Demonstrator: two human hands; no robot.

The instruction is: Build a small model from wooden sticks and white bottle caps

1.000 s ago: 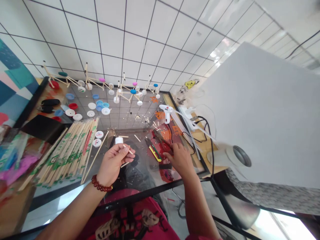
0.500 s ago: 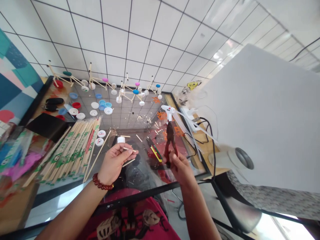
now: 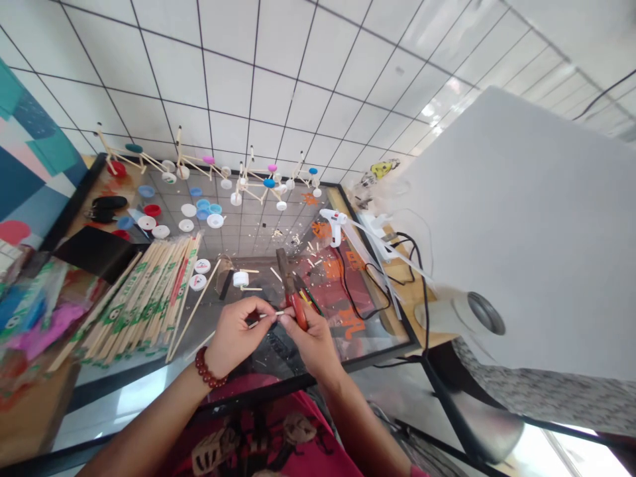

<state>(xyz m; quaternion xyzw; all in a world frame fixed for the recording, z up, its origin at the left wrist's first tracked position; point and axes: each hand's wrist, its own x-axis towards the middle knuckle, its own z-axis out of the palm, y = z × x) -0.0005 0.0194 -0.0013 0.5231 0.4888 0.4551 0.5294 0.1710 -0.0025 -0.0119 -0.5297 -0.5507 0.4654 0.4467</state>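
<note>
My left hand [image 3: 237,334] is closed in a pinch on short thin wooden sticks [image 3: 265,316] over the glass table [image 3: 258,242]. My right hand [image 3: 309,336] is closed round the red handles of pliers [image 3: 289,285], whose dark jaws point up and away. The two hands meet at the sticks. A small white bottle cap [image 3: 241,279] lies on the glass just beyond them.
Wrapped chopsticks [image 3: 144,291] lie in a row at the left. Coloured bottle caps [image 3: 183,212] and stick-and-cap models [image 3: 248,179] stand at the back. A white glue gun [image 3: 334,222] with black cable, a yellow-handled tool [image 3: 311,301] and a large white board [image 3: 521,232] are to the right.
My right hand picked the pliers up from the table at the right and carried them left to the sticks in my left hand. My left hand moved slightly down.
</note>
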